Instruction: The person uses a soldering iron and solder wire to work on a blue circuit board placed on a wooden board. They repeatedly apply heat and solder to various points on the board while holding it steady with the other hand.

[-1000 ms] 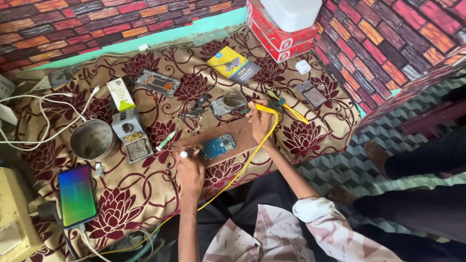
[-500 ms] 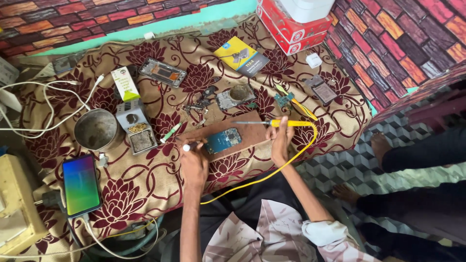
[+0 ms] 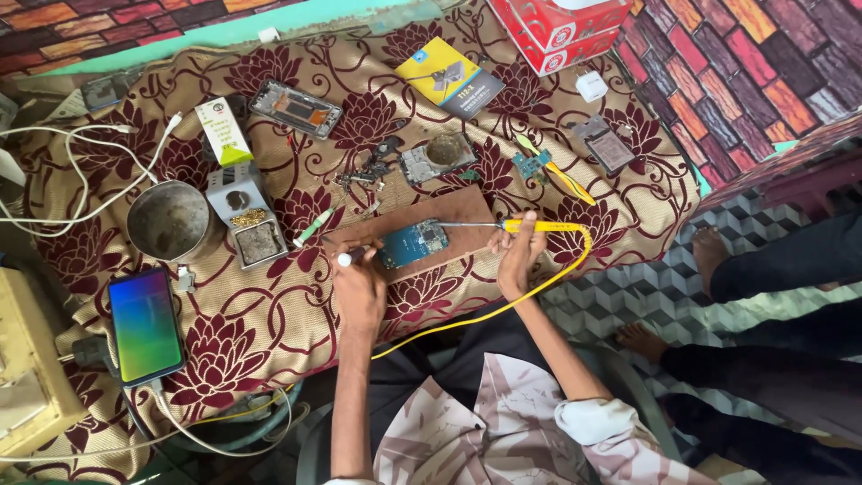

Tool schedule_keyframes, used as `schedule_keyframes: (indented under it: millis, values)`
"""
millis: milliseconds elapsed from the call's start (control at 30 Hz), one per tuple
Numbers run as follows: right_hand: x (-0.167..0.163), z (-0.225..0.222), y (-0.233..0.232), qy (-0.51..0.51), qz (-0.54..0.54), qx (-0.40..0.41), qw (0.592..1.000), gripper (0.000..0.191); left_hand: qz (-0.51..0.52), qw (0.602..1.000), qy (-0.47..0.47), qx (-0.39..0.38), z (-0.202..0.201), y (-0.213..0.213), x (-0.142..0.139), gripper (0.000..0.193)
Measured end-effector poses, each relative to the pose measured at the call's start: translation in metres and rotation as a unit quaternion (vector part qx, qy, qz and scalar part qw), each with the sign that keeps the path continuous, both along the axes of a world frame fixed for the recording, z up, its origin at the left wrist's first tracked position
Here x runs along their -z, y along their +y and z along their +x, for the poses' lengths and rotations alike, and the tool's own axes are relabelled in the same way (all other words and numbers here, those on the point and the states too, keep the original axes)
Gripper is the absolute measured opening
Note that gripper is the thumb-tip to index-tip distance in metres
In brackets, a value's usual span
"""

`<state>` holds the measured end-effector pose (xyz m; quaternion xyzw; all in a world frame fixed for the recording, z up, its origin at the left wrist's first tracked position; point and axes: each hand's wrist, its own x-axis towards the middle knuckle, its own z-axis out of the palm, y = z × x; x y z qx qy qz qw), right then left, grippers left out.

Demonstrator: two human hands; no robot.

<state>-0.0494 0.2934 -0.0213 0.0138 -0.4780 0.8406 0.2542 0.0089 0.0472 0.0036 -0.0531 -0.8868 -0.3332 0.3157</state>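
A round grey metal bowl stands beside a small grey tray of dull scrap. The right hand grips a yellow-handled soldering iron — lying crosswise, tip leftward toward the blue circuit board on a brown wooden block. The left hand pinches a white-tipped pen-like tool — fingers closed.

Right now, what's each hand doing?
Left hand: closed on a white-tipped tool beside the circuit board.
Right hand: closed on the yellow soldering iron.
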Motion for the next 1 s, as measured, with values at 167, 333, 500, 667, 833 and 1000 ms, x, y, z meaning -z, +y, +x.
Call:
schedule_keyframes:
  millis: [167,333,500,667,833,1000]
  values:
    - [0.0,-0.001,-0.003,-0.006,0.01,-0.004,1.0,0.04,0.031,0.999,-0.039,-0.01,0.001,0.001,0.002,0.024]
    - [0.0,0.0,-0.005,0.015,0.037,-0.013,0.999,0.04,-0.012,0.999,-0.026,-0.019,0.003,0.001,0.003,0.026]
    - [-0.002,0.002,-0.006,0.034,0.048,-0.02,0.998,0.034,-0.024,0.999,-0.036,-0.028,0.001,0.0,0.001,0.027]
    - [-0.007,0.003,-0.002,0.013,0.095,-0.002,0.995,0.028,-0.02,1.0,0.01,-0.002,0.007,-0.002,-0.001,0.027]
    - [-0.017,0.001,0.003,0.019,0.136,-0.034,0.99,0.027,-0.032,0.999,-0.012,-0.004,0.009,-0.003,-0.01,0.029]
    - [-0.02,-0.008,0.001,0.021,0.148,-0.034,0.988,0.03,-0.036,0.999,0.023,0.004,0.008,-0.003,-0.016,0.028]
